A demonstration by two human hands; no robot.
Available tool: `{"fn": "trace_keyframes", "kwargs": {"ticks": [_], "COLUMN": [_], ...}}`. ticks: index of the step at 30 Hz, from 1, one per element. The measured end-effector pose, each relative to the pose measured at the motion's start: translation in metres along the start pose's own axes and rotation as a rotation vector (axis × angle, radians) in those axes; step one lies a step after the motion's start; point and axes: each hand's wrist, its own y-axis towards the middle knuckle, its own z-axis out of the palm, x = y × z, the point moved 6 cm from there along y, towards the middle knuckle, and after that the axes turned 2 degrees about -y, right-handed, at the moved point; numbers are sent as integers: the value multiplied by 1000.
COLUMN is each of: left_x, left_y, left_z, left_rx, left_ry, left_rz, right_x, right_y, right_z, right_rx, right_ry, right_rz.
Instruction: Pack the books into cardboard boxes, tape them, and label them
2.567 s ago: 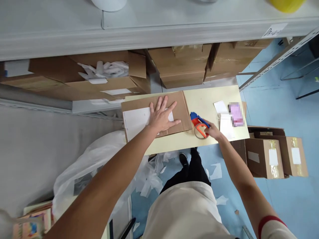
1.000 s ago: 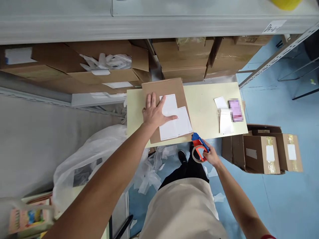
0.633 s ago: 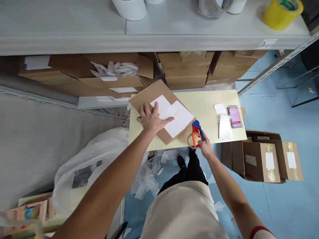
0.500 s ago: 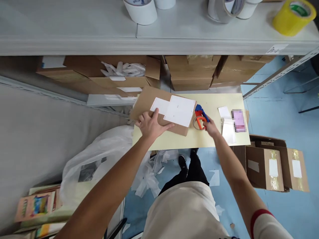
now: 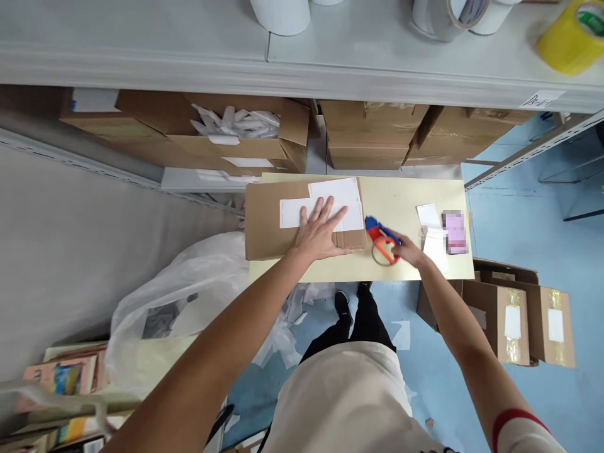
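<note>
My left hand (image 5: 321, 229) lies flat with spread fingers on a brown cardboard box (image 5: 264, 233), over the white labels (image 5: 337, 189) on its top. In my right hand (image 5: 406, 250) is a blue and red tape dispenser (image 5: 377, 233) with an orange hub and a roll of tape, its fingers wrapped round the handle. The dispenser's head is beside the right edge of the box; I cannot tell whether they touch. Both are over the pale yellow table (image 5: 401, 195). White paper slips (image 5: 431, 233) lie farther right, next to a pink pixelated item (image 5: 455, 233).
A grey shelf (image 5: 189, 56) with tape rolls, one yellow (image 5: 569, 41), runs above the table. Cardboard boxes (image 5: 372, 132) sit behind. More boxes (image 5: 495, 314) stand on the floor at right. A translucent plastic bag (image 5: 174, 283) and books (image 5: 70, 377) are at left.
The box has turned and now sits square to the table. My left hand has slid right across its labels. My right hand has shifted slightly right and nearer my body with the tape dispenser.
</note>
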Motion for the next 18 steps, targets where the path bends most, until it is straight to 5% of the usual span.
{"fn": "trace_keyframes", "kwargs": {"ticks": [4, 11, 15, 18], "left_x": [-1, -1, -5, -6], "left_y": [-1, -4, -3, -2], "left_z": [0, 1, 0, -2], "left_rx": [-9, 22, -1, -19], "left_ry": [12, 27, 23, -3], "left_rz": [18, 21, 42, 63], "right_x": [-29, -44, -27, 11], "right_y": [-49, -69, -58, -38], "right_z": [17, 36, 81, 139], "right_rx": [77, 141, 17, 183], "right_ry": [-41, -15, -81, -406], "right_rz": [45, 98, -19, -170]}}
